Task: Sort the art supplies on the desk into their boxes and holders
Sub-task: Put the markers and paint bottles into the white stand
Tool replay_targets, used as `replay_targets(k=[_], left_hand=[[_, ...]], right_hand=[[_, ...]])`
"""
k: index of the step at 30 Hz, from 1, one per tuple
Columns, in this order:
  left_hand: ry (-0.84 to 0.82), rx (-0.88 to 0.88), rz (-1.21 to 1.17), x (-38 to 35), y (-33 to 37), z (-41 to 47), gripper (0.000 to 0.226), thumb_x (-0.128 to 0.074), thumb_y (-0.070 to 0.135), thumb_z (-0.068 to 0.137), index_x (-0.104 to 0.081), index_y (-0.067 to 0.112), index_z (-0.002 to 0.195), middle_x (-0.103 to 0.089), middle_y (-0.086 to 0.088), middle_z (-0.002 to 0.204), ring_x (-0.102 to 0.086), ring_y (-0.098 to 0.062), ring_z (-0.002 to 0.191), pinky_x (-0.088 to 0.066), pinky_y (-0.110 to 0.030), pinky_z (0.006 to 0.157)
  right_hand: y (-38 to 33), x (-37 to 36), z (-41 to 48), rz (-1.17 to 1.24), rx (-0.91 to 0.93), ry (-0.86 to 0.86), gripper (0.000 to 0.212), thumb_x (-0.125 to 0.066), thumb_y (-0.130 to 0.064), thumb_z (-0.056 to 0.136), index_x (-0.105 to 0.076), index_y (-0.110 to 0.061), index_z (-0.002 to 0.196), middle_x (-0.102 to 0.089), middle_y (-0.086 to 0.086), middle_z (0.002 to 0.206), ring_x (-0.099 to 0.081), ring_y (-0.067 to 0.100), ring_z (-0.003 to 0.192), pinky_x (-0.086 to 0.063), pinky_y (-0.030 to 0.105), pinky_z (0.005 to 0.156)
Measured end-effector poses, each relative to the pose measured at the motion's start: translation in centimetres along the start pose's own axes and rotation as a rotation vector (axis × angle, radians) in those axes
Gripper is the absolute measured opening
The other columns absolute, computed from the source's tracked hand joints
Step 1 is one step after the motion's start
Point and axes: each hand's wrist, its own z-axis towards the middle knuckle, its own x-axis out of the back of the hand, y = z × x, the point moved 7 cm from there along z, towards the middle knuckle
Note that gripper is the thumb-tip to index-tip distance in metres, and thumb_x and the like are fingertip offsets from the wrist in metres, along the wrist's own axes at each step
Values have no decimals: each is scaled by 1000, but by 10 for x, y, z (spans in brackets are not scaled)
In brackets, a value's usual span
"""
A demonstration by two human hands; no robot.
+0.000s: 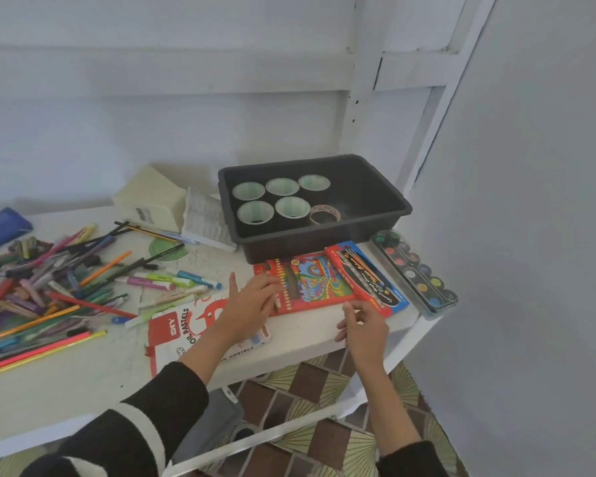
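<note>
Red colour-pencil box (312, 282) lies on the table (83, 383) near its front edge; left hand (252, 302) rests spread on its left end; right hand (365, 330) curls at its near edge, pinch unclear; best to steady it flat, then lift level.

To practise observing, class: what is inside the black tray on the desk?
The black tray holds five green-cored tape rolls in two rows and one smaller brownish roll; its right side is bare. Its near wall hides the front rolls' lower sides.

I wear the single wide camera on my head; it looks forward and down, close over the desk (93, 373), facing the wall (152, 115).
</note>
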Motion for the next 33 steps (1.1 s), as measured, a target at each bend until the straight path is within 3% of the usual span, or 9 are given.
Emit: replay_targets(k=[6, 10, 14, 18, 21, 25, 27, 29, 33], left_hand=[[215, 15, -131, 51, -34, -21, 29, -51, 5, 91, -68, 22, 106, -58, 8, 123, -39, -11, 131, 3, -61, 113], [385, 52, -194, 93, -89, -57, 29, -52, 1, 79, -69, 21, 88, -65, 9, 103, -49, -9, 114, -17, -69, 105], [500, 176, -188, 138, -159, -114, 26, -55, -3, 76, -71, 18, 80, -67, 7, 96, -52, -10, 106, -20, -65, 106], [621, 287, -93, 189, -243, -188, 26, -56, 1, 72, -71, 22, 77, -68, 6, 88, -57, -15, 91, -41, -58, 87], [688, 421, 9, 228, -307, -247, 24, -51, 13, 74, -68, 29, 79, -67, 8, 91, -56, -14, 93, -41, -58, 89], [806, 691, 246, 287, -384, -310, 29, -45, 22, 78, -70, 22, 93, -63, 0, 109, -49, -21, 112, -32, -64, 96], [694, 873, 305, 309, -422, -324, 35, -58, 23, 81, -61, 21, 117, -51, -3, 131, -37, -22, 128, -18, -67, 105], [526, 1030, 301, 326, -457, -332, 59, -63, 38, 83, -42, 23, 137, -31, -3, 148, -20, -23, 141, -7, -65, 108], [284, 1226, 123, 328, -508, -335, 93, -57, 64, 79, -10, 25, 149, -10, -7, 155, -10, -36, 142, -13, -63, 109]], right_hand=[[-41, -73, -15, -51, 107, -189, 16, -53, -17, 95, -62, -8, 86, -63, 10, 63, -56, 6, 41, -40, 12, 39], [-69, -147, -37, -75, 173, -340, 14, -55, -16, 94, -63, -10, 84, -64, 4, 63, -58, 8, 47, -50, 23, 49], [-91, -233, -77, -78, 217, -500, 13, -56, -17, 92, -63, -13, 83, -64, 4, 61, -59, 11, 46, -46, 21, 45], [-111, -332, -133, -91, 278, -663, 15, -57, -15, 92, -64, -13, 78, -63, 0, 58, -57, 10, 44, -46, 21, 47], [-132, -404, -180, -95, 332, -783, 20, -57, -15, 93, -62, -16, 73, -62, 0, 55, -57, 9, 45, -47, 24, 48], [-160, -482, -230, -86, 374, -920, 20, -57, -14, 92, -64, -9, 74, -65, 8, 61, -55, -3, 49, -47, 13, 53], [-169, -511, -246, -83, 377, -940, 19, -58, -17, 92, -63, -13, 74, -65, 4, 59, -56, 3, 46, -50, 21, 53], [-174, -535, -259, -84, 353, -963, 17, -58, -17, 92, -62, -17, 75, -65, 2, 61, -58, 9, 47, -51, 27, 53], [-179, -565, -271, -148, 335, -963, 16, -57, -19, 92, -64, -16, 78, -67, 0, 67, -62, 11, 52, -49, 22, 52]])
